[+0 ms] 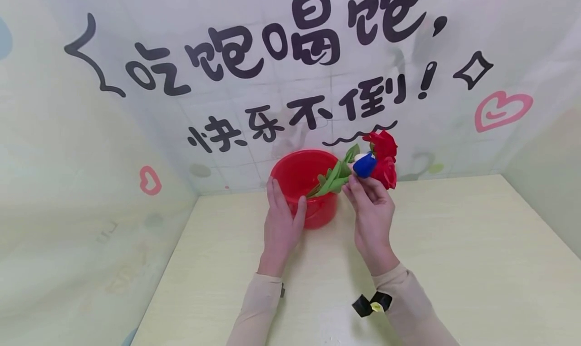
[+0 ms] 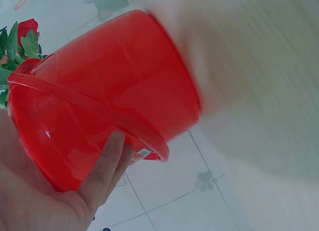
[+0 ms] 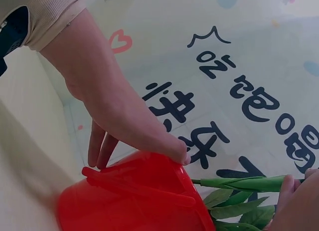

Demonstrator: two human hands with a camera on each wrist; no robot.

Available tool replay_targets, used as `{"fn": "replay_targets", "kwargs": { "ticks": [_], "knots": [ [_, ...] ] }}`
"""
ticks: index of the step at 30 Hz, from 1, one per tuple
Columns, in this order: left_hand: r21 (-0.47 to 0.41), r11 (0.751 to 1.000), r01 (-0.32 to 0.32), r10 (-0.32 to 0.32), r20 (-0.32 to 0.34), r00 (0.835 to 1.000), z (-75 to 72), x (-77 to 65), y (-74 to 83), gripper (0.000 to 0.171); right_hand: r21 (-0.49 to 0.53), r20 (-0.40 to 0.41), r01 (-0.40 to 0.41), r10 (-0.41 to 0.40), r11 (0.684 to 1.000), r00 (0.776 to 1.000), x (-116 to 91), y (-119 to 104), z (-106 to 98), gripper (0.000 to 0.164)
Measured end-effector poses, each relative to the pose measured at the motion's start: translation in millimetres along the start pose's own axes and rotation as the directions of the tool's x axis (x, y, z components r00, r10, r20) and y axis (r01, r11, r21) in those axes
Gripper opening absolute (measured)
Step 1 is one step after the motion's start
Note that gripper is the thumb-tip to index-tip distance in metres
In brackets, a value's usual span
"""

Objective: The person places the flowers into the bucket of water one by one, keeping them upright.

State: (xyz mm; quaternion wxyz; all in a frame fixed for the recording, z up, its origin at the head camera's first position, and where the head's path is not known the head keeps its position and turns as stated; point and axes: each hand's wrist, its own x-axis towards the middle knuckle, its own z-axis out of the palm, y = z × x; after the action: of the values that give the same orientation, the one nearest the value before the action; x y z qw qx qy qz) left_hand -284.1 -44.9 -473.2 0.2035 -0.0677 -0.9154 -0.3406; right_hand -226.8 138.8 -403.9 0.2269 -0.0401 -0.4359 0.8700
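A red plastic bucket (image 1: 320, 212) stands on the table near the back wall. My left hand (image 1: 282, 220) holds it at the near left, thumb at the rim and fingers along the outside. Its red handle (image 2: 89, 104) hangs against the side in the left wrist view. Flowers lean out over the rim to the right, their green leaves (image 1: 333, 179) and stems reaching into the bucket. Among the blooms are a blue tulip (image 1: 364, 165), red flowers (image 1: 386, 172) and a partly hidden white one. My right hand (image 1: 374, 210) pinches a green flower stem (image 3: 239, 183) just below the blooms.
The pale wooden table (image 1: 218, 285) meets a wall covering (image 1: 254, 94) with large black lettering directly behind the bucket. Side walls rise at left and right. A black wrist device (image 1: 372, 304) juts inward from my right sleeve.
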Motion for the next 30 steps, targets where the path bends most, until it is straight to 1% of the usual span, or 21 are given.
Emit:
{"fn": "replay_targets", "kwargs": {
  "ticks": [7, 14, 19, 25, 30],
  "knots": [
    [-0.014, 1.000, 0.007, -0.007, 0.002, 1.000, -0.1, 2.3, 1.0, 0.104, 0.009, -0.006, -0.019, 0.020, 1.000, 1.000, 3.6, 4.7, 0.3, 0.032],
    [-0.006, 1.000, 0.022, -0.022, 0.015, 1.000, -1.0, -0.7, 0.3, 0.104, -0.002, -0.014, -0.046, 0.046, 0.999, 0.999, 5.0, 9.4, -1.7, 0.034],
    [-0.002, 1.000, 0.027, -0.027, 0.013, 1.000, -1.0, -2.3, 0.3, 0.104, -0.003, -0.022, -0.076, 0.076, 0.997, 0.997, 5.6, 12.6, -2.8, 0.031],
    [-0.005, 1.000, 0.018, -0.018, 0.009, 1.000, -0.6, -0.5, 1.3, 0.103, 0.006, -0.028, -0.068, 0.068, 0.998, 0.997, 7.5, 16.7, -3.2, 0.027],
    [0.008, 1.000, 0.014, -0.014, 0.010, 1.000, -0.2, 0.6, 0.6, 0.103, 0.017, -0.031, -0.084, 0.085, 0.996, 0.996, 7.7, 21.4, -2.7, 0.023]
  ]
}}
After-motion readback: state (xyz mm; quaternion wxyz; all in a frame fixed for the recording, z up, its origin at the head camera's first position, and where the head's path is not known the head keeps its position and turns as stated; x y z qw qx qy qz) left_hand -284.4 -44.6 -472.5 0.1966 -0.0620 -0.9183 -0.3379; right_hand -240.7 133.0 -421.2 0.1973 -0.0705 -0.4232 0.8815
